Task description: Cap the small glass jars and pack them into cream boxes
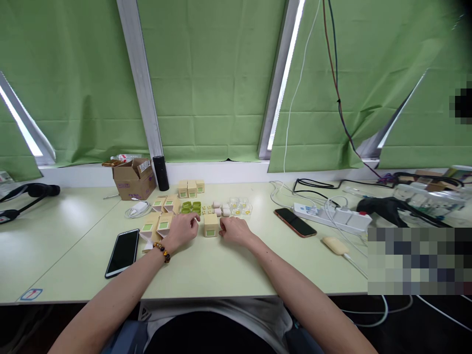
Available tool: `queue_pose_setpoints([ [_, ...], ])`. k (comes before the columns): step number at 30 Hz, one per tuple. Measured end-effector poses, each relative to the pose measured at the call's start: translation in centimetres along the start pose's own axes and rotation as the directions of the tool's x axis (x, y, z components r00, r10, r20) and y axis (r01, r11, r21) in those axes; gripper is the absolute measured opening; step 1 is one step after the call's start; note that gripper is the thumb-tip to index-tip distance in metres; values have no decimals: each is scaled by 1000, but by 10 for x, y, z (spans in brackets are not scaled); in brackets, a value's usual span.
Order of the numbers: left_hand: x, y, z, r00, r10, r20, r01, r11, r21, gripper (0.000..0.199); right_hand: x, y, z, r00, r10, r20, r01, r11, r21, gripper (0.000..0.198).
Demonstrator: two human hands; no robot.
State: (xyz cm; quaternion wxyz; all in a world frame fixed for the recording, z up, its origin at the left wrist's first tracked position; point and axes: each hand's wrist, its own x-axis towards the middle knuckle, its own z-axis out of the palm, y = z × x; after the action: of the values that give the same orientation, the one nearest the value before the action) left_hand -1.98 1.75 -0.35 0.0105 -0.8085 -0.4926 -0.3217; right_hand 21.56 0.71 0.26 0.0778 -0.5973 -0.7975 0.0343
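A small cream carton (211, 227) with a green-windowed front stands upright between my hands. At its left, a small gap away, my left hand (184, 228) has curled fingers; a beaded bracelet is on the wrist. My right hand (234, 230) is closed close against the carton's right side; whether it touches is unclear. The inside of both hands is hidden. Behind them sit green square pieces (191, 207), small pale pink cylinders (221, 211) and clear cups with yellow centres (241, 206). Several open cartons (149, 226) stand left of my left hand, and closed cartons (191, 188) stand at the back.
A phone (123, 251) lies front left, and another phone (295, 222) lies right, beside a white power strip (332, 217) with cables. A cardboard box (134, 179), a black cylinder (161, 173) and a white charger (138, 208) are back left. A cream mouse-shaped device (335, 245) lies right.
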Motion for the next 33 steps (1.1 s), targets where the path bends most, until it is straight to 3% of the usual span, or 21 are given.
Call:
queue_pose_setpoints([
  [6, 2, 7, -5, 979, 181, -92, -192, 973, -130, 23, -2, -3, 0, 1000, -6, -8, 6, 1000, -1, 10],
  [11, 3, 21, -12, 947, 310, 82, -301, 948, -107, 55, -2, -4, 0, 1000, -2, -10, 2, 1000, -12, 10],
  [14, 5, 29, -12, 922, 340, 186, -337, 940, -48, 62, -2, -5, 0, 1000, -6, -15, 5, 1000, -26, 10],
  [20, 17, 37, -9, 866, 391, 312, -440, 892, 103, 56, -4, -7, -3, 1000, 2, -9, -2, 1000, -28, 10],
  [25, 45, 45, -22, 814, 437, 383, -523, 839, 153, 41, -3, -6, -1, 1000, -10, -27, 10, 1000, -13, 13],
  [29, 93, 45, -36, 868, 414, 275, -477, 849, 227, 45, -1, -4, 3, 1000, -5, -29, 4, 1000, -15, 9],
  [33, 144, 26, -28, 924, 300, 237, -366, 873, 322, 46, 1, -3, 5, 999, -17, -28, 16, 1000, -24, 9],
])
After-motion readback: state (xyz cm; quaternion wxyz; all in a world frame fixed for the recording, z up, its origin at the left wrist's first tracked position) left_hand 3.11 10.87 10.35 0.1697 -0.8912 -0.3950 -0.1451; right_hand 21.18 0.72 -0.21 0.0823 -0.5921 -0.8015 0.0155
